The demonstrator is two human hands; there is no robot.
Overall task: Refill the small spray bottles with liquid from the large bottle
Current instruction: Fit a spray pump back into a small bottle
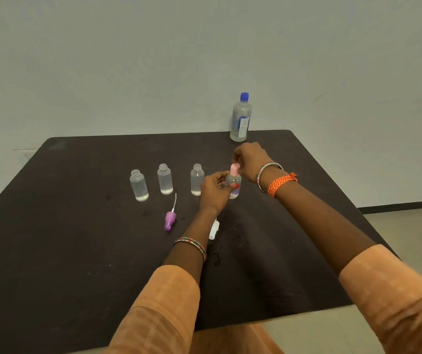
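Gripping the small bottle (233, 183), left fingers (226, 183) wrapped tight; right fingers (238, 155) seemingly pinching its pink cap (234, 169).

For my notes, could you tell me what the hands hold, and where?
Left hand grips the small spray bottle by its body; right hand pinches its pink spray cap.

Large bottle (240, 118) label: white panel with small print, too small and blurred to read.
Table (77, 251) mark: dark scribble, not legible.
Readable text: none.
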